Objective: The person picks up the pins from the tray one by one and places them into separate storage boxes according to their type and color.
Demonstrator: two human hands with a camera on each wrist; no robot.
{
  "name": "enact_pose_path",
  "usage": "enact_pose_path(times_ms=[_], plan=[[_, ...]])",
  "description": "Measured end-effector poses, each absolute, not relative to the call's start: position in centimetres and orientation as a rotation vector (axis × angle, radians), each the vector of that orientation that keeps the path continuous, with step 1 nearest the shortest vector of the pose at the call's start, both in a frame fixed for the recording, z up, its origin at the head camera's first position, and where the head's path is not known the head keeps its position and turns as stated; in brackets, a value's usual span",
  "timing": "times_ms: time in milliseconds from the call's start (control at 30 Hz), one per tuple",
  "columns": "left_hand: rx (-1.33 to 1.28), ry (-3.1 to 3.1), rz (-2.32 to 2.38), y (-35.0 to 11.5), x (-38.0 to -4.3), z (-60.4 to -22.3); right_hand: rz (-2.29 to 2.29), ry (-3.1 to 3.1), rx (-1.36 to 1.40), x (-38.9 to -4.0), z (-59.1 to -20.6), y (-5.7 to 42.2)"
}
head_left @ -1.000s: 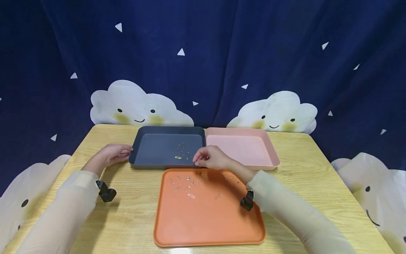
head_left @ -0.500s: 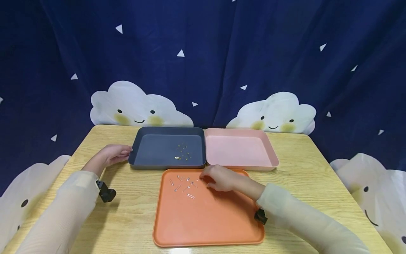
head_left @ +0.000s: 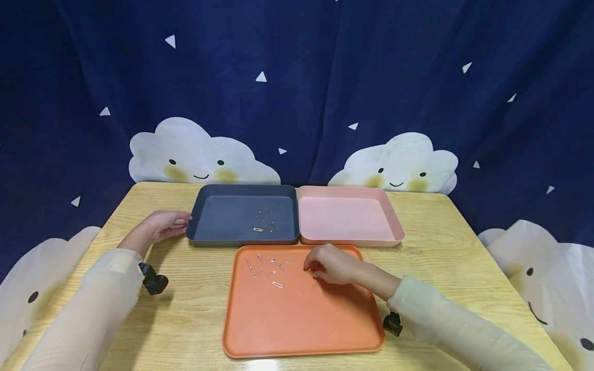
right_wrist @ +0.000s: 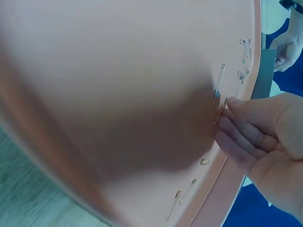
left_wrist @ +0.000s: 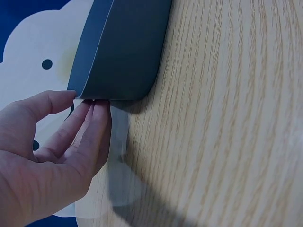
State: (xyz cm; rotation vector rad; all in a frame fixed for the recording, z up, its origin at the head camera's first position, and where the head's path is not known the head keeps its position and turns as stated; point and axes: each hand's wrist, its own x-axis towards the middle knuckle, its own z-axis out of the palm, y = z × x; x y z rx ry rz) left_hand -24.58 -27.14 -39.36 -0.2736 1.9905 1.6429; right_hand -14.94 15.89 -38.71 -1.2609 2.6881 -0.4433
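My right hand [head_left: 335, 265] is low over the orange tray [head_left: 301, 319], its thumb and fingers pinching a small gold safety pin [right_wrist: 220, 113]. Beside those fingertips in the right wrist view lies a larger silver safety pin [right_wrist: 219, 81]. Several other silver safety pins [head_left: 277, 284] are scattered on the tray's far left part. My left hand [left_wrist: 57, 156] holds the left end of the dark grey tray [head_left: 223, 214], thumb at the rim and fingers against the outer wall. Inside that tray are several gold safety pins [head_left: 258, 230].
A pink tray [head_left: 345, 211] stands against the right side of the dark grey one, behind the orange tray. More gold pins [right_wrist: 173, 205] lie near the orange tray's edge in the right wrist view. Behind the wooden table [head_left: 185, 319] hangs a blue curtain [head_left: 297, 93].
My right hand has come back from the dark grey tray's right edge to the orange tray and shifted a little right there. The left hand has stayed at the dark tray's end.
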Motion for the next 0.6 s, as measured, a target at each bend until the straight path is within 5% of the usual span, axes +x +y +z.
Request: enact_pose_path(times_ms=[600], plan=[[-0.282, 1.991, 1.646, -26.99, -24.58, -39.34, -0.465, 2.804, -1.036, -15.20, -39.72, 15.25]])
